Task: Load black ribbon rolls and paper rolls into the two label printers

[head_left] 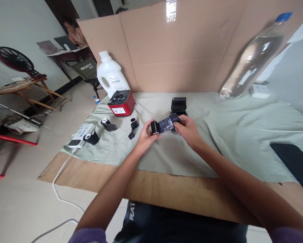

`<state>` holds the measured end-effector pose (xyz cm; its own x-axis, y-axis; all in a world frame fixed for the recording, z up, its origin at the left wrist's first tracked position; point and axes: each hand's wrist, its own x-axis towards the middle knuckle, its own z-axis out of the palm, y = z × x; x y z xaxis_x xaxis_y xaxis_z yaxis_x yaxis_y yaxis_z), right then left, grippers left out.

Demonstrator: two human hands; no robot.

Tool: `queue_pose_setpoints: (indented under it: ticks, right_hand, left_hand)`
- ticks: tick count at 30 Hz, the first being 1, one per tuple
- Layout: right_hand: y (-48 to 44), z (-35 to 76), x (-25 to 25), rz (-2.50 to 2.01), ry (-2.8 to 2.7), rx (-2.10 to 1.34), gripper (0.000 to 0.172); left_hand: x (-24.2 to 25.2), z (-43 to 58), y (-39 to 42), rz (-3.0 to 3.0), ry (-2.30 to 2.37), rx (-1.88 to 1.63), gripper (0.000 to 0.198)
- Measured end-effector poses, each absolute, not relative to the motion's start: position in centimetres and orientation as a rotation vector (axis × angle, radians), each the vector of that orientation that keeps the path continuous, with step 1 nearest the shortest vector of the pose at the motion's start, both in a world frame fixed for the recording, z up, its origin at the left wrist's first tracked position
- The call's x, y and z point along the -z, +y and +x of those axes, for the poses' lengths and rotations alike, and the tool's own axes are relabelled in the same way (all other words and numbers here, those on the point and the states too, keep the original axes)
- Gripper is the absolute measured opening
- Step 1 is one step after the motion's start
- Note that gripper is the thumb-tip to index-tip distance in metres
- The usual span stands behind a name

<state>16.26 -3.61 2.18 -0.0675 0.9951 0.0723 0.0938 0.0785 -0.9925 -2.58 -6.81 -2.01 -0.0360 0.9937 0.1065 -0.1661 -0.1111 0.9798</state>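
My left hand [146,136] is closed round a small roll of glossy black ribbon [154,128], thumb below and fingers behind. A strip of the ribbon [166,125] runs from the roll to the right, with pale printed-looking marks on it. Its far, crumpled end is pinched between the thumb and fingers of my right hand [186,128]. Just behind that hand stands a small black case [179,104] with its lid raised; its lower part is partly hidden. To the left on the cloth lie more small rolls with loose dark strips, one [133,122] near my left hand and another [105,122] farther off.
A red and black box [122,104] and a white jug [112,75] stand back left. A white power strip [82,135] with a cord lies at the left edge. A large clear bottle [254,57] leans back right; a dark phone [294,163] lies at right. Cardboard [181,47] walls the back.
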Motion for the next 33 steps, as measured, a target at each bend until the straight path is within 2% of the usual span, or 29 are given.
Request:
queue_pose_setpoints:
  ticks: [7,17,27,33]
  right_hand:
    - [-3.0,17.0,-3.4,-1.139,-1.281,-1.167,0.012]
    - [-1.4,18.6,-3.1,-1.147,-1.221,-1.101,0.016]
    - [-1.3,18.7,-2.9,-1.179,-1.218,-1.081,0.016]
    - [-1.6,18.6,-3.5,-1.161,-1.193,-1.092,0.019]
  left_hand:
    - [2.1,-3.5,-6.2,1.226,1.25,-1.356,0.07]
    - [2.1,-4.1,-6.0,1.299,1.255,-1.417,0.059]
    - [2.5,-4.6,-6.1,1.37,1.306,-1.357,0.065]
    - [2.1,-4.7,-6.5,1.711,1.34,-1.294,0.062]
